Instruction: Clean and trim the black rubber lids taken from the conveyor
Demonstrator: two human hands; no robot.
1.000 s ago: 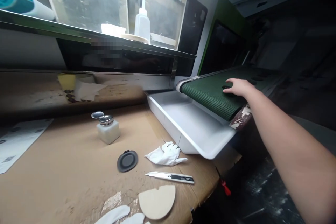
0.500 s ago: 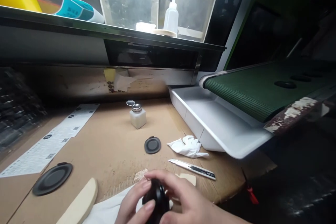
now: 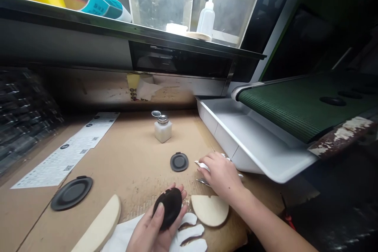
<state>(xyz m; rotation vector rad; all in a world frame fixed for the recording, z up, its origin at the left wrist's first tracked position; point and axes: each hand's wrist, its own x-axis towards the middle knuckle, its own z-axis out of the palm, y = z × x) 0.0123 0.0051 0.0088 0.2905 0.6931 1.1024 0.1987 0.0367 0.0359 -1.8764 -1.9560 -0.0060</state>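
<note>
My left hand (image 3: 161, 220) is closed round a smooth black oval case (image 3: 167, 208), held tilted above the bench with the thumb across its face. Over at the right, my right hand (image 3: 220, 173) has its fingers pinched on a crumpled white glove (image 3: 202, 164), mostly hidden beneath the palm. Under that hand lies a utility knife (image 3: 203, 182), only its tip end showing. A second white glove (image 3: 191, 230) lies flat below my left hand. Between the hands sits a pale half-round board (image 3: 210, 210). A small dark grey round lid (image 3: 179, 162) lies ahead.
A larger dark lid (image 3: 71, 193), a pale curved board (image 3: 99, 224) and a printed label strip (image 3: 63, 151) lie left. Behind stands a square pump bottle (image 3: 163, 130). To the right, a white tray (image 3: 236, 153) sits under the end of a green conveyor (image 3: 283, 104) carrying black pieces.
My right hand has left the black case and reached right onto the crumpled glove, covering most of the knife. The left hand alone now holds the case, with its smooth face showing.
</note>
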